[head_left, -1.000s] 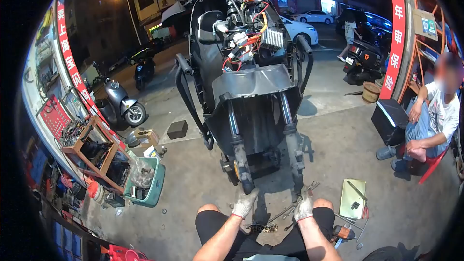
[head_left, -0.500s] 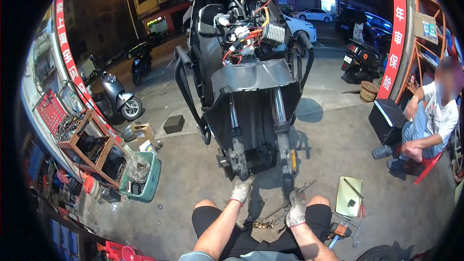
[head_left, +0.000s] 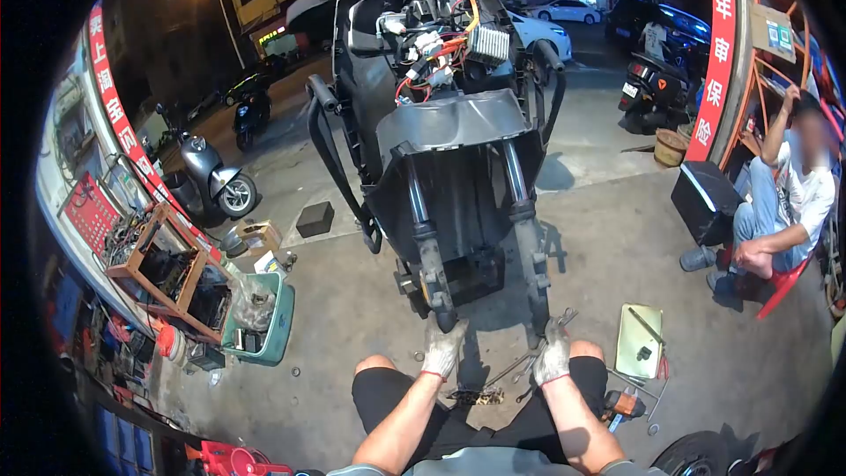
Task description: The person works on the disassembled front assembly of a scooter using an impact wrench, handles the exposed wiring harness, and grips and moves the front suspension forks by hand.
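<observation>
A partly stripped scooter stands in front of me, with two front fork legs hanging from its body and no wheel between them. My left hand (head_left: 442,348), in a whitish work glove, is closed around the lower end of the left fork leg (head_left: 434,269). At the foot of the right fork leg (head_left: 531,269), my right hand (head_left: 552,354) is closed too, gloved alike; its fingers are partly hidden. Long metal tools (head_left: 509,372) lie on the floor between my knees, close to my right hand. A patterned piece (head_left: 477,397) sits beside them.
A pale tray (head_left: 638,361) and a power drill (head_left: 624,404) lie to my right. The green bin (head_left: 280,326) and wooden rack (head_left: 181,291) stand left. A person (head_left: 793,194) sits on a red stool at right, near a black box (head_left: 708,203).
The fork has turned, and the right leg's lower end has swung to the right. My right hand has moved up to that leg. The seated person has raised a hand to the head.
</observation>
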The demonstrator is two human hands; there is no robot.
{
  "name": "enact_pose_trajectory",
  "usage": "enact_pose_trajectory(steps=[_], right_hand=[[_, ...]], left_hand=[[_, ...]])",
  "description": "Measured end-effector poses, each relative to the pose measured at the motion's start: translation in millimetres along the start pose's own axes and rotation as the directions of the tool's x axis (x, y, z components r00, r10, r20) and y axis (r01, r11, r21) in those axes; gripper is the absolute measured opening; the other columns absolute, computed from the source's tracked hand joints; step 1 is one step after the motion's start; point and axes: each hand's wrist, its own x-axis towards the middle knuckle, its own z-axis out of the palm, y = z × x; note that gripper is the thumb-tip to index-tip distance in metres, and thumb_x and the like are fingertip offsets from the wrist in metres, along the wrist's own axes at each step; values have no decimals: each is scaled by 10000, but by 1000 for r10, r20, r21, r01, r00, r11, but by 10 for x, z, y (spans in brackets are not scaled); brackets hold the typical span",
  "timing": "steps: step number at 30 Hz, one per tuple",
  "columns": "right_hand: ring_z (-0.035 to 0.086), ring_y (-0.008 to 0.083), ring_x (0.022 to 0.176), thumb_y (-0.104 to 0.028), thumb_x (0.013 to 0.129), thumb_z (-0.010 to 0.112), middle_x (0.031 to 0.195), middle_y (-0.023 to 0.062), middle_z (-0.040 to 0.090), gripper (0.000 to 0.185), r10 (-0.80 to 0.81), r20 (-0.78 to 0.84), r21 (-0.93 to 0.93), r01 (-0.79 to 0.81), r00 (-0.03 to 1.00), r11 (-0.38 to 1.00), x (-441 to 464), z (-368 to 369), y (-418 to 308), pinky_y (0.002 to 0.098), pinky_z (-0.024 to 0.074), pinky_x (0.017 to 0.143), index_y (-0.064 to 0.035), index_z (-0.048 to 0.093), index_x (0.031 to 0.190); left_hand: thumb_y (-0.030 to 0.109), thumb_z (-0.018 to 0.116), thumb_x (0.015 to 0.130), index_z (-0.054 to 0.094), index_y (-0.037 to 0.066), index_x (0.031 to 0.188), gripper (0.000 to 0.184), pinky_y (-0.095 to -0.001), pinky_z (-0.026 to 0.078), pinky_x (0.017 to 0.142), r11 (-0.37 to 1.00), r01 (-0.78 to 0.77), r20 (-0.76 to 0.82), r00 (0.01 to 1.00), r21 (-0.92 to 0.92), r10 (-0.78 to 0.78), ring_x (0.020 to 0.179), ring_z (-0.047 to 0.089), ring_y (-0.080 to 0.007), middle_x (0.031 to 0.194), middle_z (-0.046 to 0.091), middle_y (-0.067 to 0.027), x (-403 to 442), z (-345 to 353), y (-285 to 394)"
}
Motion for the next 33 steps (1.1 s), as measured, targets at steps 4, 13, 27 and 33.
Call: enact_pose_trajectory(steps=[4, 13, 27, 33], right_hand=[[528, 123, 500, -412, 930, 559, 733, 5, 590, 294, 107, -5, 0, -107, 994, 994, 297, -147, 56, 248, 390, 388, -122, 571, 979], [469, 157, 449, -541, 952, 414, 682, 68, 581, 484, 373, 69, 100, -378, 925, 920, 827, -194, 176, 292, 339, 373, -83, 562, 906], [452, 159, 434, -562, 963, 339, 610, 34, 516, 515, 490, 80, 57, -495, 868, 867, 1195, -51, 456, 290, 302, 357, -111, 553, 837], [425, 145, 428, -514, 976, 344, 616, 22, 529, 472, 451, 42, 50, -453, 891, 890, 1116, -57, 397, 276, 292, 351, -116, 566, 853]], left_hand=[[238, 738, 752, 526, -11, 1003, 411, -342, 481, 663, 998, 64, 88, 994, 15, -66, 716, 580, -181, 796, 600, -100, -183, -56, 312], [243, 751, 743, 537, 2, 1149, 519, -323, 486, 771, 982, -152, 213, 962, -114, 173, 872, 615, -180, 991, 641, -110, -404, 48, 497], [324, 742, 727, 494, -51, 1192, 647, -363, 464, 863, 928, -313, 151, 946, 205, 286, 982, 599, -269, 1065, 615, -197, -577, 288, 687], [339, 736, 742, 493, -43, 1167, 621, -384, 467, 840, 955, -273, 173, 952, 115, 251, 977, 605, -324, 1044, 613, -214, -559, 247, 741]])
